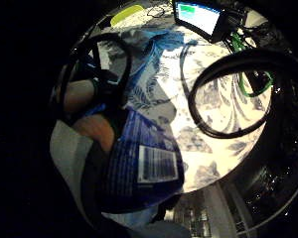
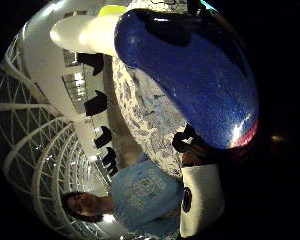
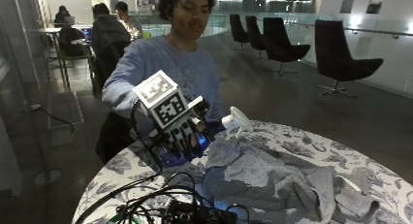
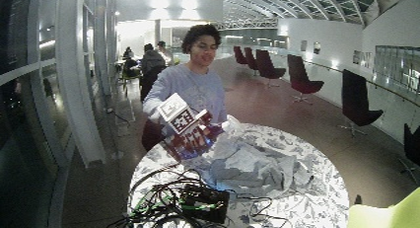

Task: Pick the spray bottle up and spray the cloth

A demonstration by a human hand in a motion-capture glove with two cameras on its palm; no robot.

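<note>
In the outside view my gloved right hand (image 3: pixel 182 135) grips a blue spray bottle (image 3: pixel 185 154) near the table's edge on the person's side. Its white spray head (image 3: pixel 235 120) points over a crumpled grey cloth (image 3: pixel 271 180) on the floral tablecloth. The bottle leans toward the cloth; I cannot tell whether its base touches the table. In the wide outside view the hand (image 4: pixel 192 133) holds the bottle (image 4: pixel 198 145) beside the cloth (image 4: pixel 253 166). The bottle's blue body (image 2: pixel 190 80) fills the thumb side palm view, and its labelled side (image 1: pixel 139 163) shows in the little finger side view.
A round table (image 3: pixel 316 144) with a blue floral cover carries a black electronics box (image 3: pixel 194 214) and tangled cables (image 3: pixel 145 197) at the near edge. A black cable loop (image 1: pixel 228 94) lies on the cover. Dark chairs (image 3: pixel 342 59) stand behind.
</note>
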